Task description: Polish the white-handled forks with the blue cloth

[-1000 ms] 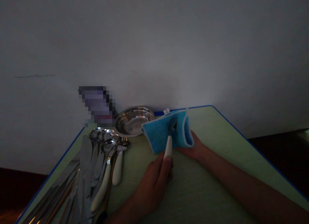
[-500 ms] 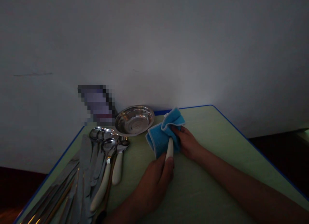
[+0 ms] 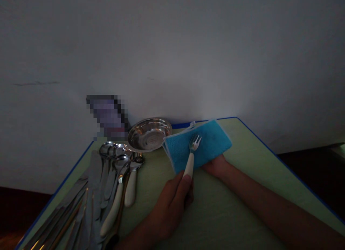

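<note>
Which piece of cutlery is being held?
The white-handled fork, gripped in the left hand over the blue cloth; the other cutlery lies on the table.

Shows a small fork (image 3: 191, 154) w/ shiny metal head & off-white hdl; is held by the hdl, tilted, tines pointing up & away, head against a blue cloth (image 3: 211, 142). Has w/ that cloth a pale edging; looks folded, is spread fairly flat behind the fork, slanting above the desk (image 3: 248, 160) nr its far edge.
</note>
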The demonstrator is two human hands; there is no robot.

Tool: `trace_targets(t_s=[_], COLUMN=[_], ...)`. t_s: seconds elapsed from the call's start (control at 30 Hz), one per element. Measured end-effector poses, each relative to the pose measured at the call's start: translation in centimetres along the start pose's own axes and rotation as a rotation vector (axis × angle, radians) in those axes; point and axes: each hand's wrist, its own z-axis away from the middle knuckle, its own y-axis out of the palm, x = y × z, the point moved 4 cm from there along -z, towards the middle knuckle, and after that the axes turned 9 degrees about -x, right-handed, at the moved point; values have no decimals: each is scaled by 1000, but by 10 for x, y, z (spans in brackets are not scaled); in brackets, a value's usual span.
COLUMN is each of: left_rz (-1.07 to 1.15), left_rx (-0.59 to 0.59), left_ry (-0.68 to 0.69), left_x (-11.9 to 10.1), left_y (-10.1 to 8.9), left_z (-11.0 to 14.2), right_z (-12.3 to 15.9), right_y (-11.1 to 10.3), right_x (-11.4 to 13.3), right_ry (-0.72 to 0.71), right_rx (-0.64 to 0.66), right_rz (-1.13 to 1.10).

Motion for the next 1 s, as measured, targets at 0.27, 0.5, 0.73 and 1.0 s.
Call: trace_targets(t_s=[0.27, 0.5, 0.73, 1.0], left_rz=[52, 22, 9, 38], left_rx=[8, -11, -19, 23], left_ry=[-14, -24, -21, -33], left_x=[-2, 0, 0, 0], left_y=[0, -1, -1, 1], left_z=[0, 1, 0, 1], right_z=[6, 10, 8, 5], right_y=[7, 6, 6, 2], right_x=[5, 4, 3, -1], right_ry=[46, 90, 48, 50], right_rx=[-22, 23, -6, 27], right_rz=[-14, -104, -85, -44])
